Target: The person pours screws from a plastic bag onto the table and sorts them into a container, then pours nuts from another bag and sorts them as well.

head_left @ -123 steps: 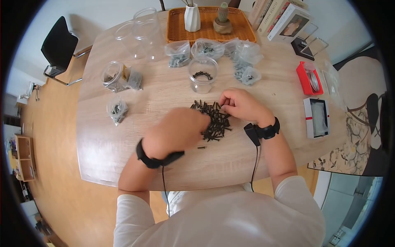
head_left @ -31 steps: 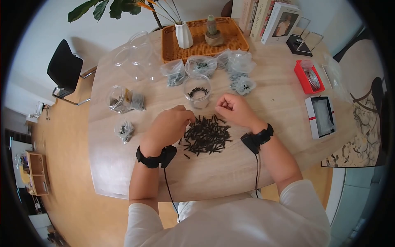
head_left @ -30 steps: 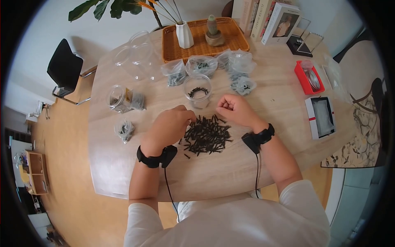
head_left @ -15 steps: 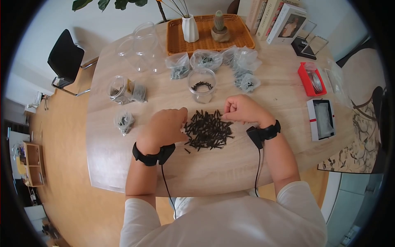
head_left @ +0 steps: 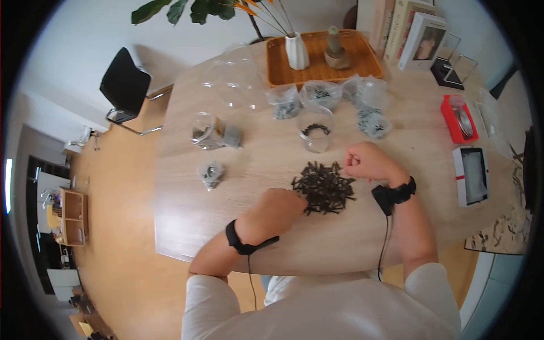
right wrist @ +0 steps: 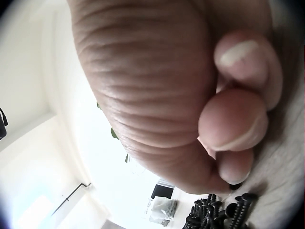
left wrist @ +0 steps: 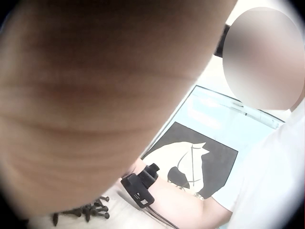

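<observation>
Screw pile [head_left: 323,190]: 6 o'clock of jar [head_left: 315,144], prob for easy reach
Right hand [head_left: 369,161]: pile's 2 o'clock, fingers curled, prob pinching a screw [right wrist: 234,186]
Left hand [head_left: 272,212]: pile's 8 o'clock, fingers hidden, can't tell

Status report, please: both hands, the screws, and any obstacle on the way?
Left hand by black screws, fingers hidden. Right hand on opposite side, fingers curled, grip unclear. Screws heaped between hands. Clear jar beyond heap, not blocking.
</observation>
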Demonstrator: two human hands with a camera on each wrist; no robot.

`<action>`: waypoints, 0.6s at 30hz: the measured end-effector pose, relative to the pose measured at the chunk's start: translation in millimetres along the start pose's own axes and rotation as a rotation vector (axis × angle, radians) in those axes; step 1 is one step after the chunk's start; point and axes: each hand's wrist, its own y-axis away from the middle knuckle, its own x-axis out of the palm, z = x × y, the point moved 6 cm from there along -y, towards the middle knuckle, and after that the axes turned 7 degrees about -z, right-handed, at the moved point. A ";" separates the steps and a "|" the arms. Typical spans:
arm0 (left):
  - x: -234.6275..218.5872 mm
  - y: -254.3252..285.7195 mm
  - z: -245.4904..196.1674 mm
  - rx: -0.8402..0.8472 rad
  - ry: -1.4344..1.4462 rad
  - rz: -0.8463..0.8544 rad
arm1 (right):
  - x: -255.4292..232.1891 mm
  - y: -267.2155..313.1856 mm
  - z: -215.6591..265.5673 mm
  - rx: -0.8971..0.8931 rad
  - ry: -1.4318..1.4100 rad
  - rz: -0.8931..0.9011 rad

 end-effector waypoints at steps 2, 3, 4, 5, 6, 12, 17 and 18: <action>0.5 -1.2 -0.1 0.014 0.030 0.006 | -0.2 0.8 -0.4 -0.004 -0.018 0.000; 1.3 -0.7 0.3 0.007 0.034 0.022 | 0.7 -0.1 -1.4 0.012 -0.028 -0.003; 1.8 -0.2 0.6 0.003 0.041 0.039 | 1.6 -0.9 -1.0 0.008 -0.034 -0.004; 2.0 0.0 1.6 0.005 0.037 0.041 | 1.5 -0.7 -1.8 0.013 -0.046 -0.004; 3.0 -0.4 2.1 0.011 0.056 0.042 | 0.8 1.1 -3.9 0.023 -0.058 -0.006; -1.4 -9.6 7.2 -0.023 0.112 0.076 | 1.6 1.3 -9.1 -0.046 -0.111 -0.015; -14.0 -17.2 8.6 0.001 0.124 0.070 | 3.7 2.3 -13.4 -0.067 -0.130 -0.065; -23.0 -19.1 9.7 -0.011 0.185 0.027 | 3.4 2.5 -13.7 -0.075 -0.134 -0.071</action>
